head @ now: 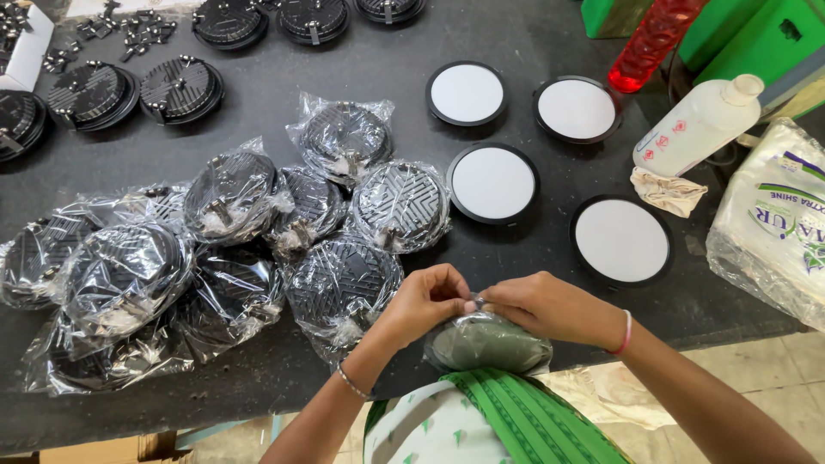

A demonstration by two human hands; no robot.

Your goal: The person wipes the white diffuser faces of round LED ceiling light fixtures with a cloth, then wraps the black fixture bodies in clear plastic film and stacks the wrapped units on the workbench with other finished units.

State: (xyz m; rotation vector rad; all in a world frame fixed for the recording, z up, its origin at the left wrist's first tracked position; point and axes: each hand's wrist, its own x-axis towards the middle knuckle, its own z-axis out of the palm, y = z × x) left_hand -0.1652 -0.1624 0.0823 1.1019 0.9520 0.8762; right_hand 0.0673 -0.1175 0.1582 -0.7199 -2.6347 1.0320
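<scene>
both hands meet at the near edge of the dark table [533,26], over one bagged disc [487,344] that sits against the person's body at the table edge. left hand [423,301] has fingers curled and pressed together, thumb and fingertips pinching the gathered top of the clear bag. right hand [550,308] mirrors it, fingertips bunched and pinching the same bag neck from the other side; the two sets of fingertips touch. disc inside looks dark and round, detail blurred by the plastic. just left of the bagged disc, and running further left, is a pile of bagged black discs [215,258], overlapping each other, ribbed backs and metal clips visible through the wrap. beyond the bagged disc and slightly right, four unbagged round panels [493,182] lie white face up with black rims, apart from each other. further right of the bagged disc is a crumpled rag [668,191], touching a white plastic bottle [698,127] that lies tilted. a red bottle [650,43] lies at the far right, next to green crates [756,39]. right of the bagged disc, at the table's edge, is a printed clear plastic pack [769,232]. far left from the bagged disc are more unbagged black discs [137,90], backs up, plus loose small clips [129,34] and a white box [30,47]. bangle on each wrist.
</scene>
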